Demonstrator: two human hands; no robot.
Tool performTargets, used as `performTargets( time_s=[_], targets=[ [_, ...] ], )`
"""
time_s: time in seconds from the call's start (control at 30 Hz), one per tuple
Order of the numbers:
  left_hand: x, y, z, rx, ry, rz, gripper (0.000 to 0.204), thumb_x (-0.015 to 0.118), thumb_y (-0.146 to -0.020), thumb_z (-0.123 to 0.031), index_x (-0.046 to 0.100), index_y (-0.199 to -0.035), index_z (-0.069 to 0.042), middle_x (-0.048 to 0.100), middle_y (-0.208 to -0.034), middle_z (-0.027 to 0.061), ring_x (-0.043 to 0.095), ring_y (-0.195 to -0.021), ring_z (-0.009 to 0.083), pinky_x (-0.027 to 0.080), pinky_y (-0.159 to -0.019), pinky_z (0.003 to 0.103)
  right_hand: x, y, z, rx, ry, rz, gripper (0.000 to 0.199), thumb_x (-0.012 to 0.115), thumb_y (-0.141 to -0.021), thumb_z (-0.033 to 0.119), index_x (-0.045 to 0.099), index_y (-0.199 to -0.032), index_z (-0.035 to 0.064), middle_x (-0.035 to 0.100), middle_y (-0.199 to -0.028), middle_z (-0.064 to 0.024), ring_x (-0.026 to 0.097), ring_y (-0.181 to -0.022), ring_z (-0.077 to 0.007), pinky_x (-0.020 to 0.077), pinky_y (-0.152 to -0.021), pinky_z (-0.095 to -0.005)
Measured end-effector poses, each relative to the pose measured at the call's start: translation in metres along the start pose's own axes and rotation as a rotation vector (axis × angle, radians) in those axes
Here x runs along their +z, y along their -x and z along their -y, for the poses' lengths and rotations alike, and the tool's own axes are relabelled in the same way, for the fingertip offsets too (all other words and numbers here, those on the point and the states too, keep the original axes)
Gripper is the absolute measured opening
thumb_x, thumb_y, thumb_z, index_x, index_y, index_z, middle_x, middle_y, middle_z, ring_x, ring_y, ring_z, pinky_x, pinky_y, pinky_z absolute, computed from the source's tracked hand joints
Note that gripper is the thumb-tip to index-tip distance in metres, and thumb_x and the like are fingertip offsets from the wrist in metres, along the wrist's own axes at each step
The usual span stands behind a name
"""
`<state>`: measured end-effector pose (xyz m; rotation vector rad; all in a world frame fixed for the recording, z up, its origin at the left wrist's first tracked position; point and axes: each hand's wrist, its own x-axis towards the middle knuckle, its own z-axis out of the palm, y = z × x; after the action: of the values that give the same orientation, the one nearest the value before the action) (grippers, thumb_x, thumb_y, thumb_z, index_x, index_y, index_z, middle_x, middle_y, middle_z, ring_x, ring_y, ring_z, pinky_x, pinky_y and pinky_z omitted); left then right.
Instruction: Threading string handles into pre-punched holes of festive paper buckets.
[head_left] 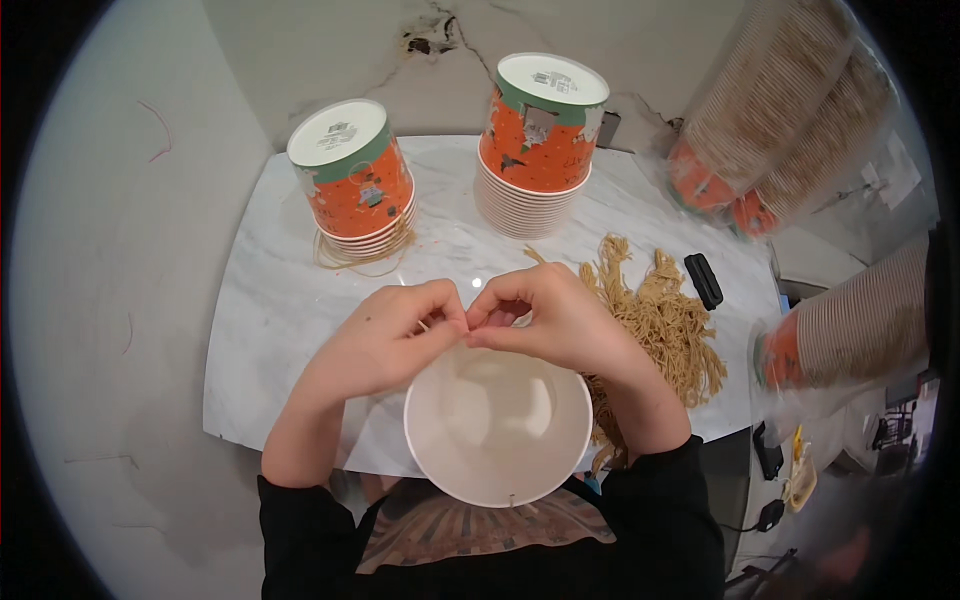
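A white round paper bucket (440,455) stands mouth up in front of me, its pale inside showing. Over its far rim my left hand (385,335) and my right hand (560,320) meet, fingertips pinched together. Whatever lies between the fingertips is too small or covered to make out. On the bucket's near rim there is a small spot, perhaps a hole or a bit of fitting. To the right, partly behind my right forearm, lies a heap of tan cords (675,335) on the marbled table (270,340).
Two upside-down stacks of orange and green buckets, a shorter left stack (360,190) and a taller right stack (535,145), stand farther back. Loose cords (340,258) circle the left one's base. A small black object (704,281) lies beside the heap. Plastic-wrapped bucket stacks (790,100) fill the right.
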<state>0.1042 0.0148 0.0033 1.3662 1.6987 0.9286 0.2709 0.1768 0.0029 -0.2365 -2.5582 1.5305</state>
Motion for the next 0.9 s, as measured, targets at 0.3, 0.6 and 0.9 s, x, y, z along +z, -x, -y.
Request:
performTargets(
  time_s=[0.3, 0.6, 0.9],
  targets=[
    [-0.018, -0.002, 0.002, 0.133, -0.036, -0.092, 0.019, 0.070, -0.090, -0.012, 0.059, -0.103, -0.004, 0.059, -0.081, -0.0026, 0.054, -0.076, 0.0065, 0.043, -0.070, 0.024, 0.004, -0.006, -0.010, -0.007, 0.141, -0.060, 0.011, 0.074, -0.081, 0.007, 0.074, -0.089, -0.0003, 0.073, -0.078, -0.0102, 0.070, -0.074, -0.0184, 0.0544, -0.070, -0.0306],
    [-0.016, -0.009, -0.013, 0.038, 0.746, 0.013, 0.020, 0.061, -0.100, -0.011, 0.053, -0.116, -0.003, 0.057, -0.099, 0.0008, 0.054, -0.069, 0.0051, 0.045, -0.066, 0.023, 0.006, -0.011, -0.012, -0.056, 0.171, -0.089, 0.011, 0.074, -0.082, 0.008, 0.073, -0.090, 0.0009, 0.072, -0.081, -0.0113, 0.071, -0.075, -0.0222, 0.0542, -0.070, -0.0326],
    [-0.012, -0.006, -0.002, 0.023, -0.168, -0.233, 0.027, 0.074, -0.084, -0.007, 0.063, -0.108, -0.002, 0.061, -0.078, 0.0030, 0.058, -0.058, 0.0132, 0.045, -0.054, 0.032, -0.004, -0.013, -0.014, -0.106, 0.016, -0.070, 0.009, 0.074, -0.084, 0.005, 0.072, -0.092, 0.0012, 0.071, -0.085, -0.0052, 0.067, -0.081, -0.0154, 0.0522, -0.076, -0.0293]
  ],
)
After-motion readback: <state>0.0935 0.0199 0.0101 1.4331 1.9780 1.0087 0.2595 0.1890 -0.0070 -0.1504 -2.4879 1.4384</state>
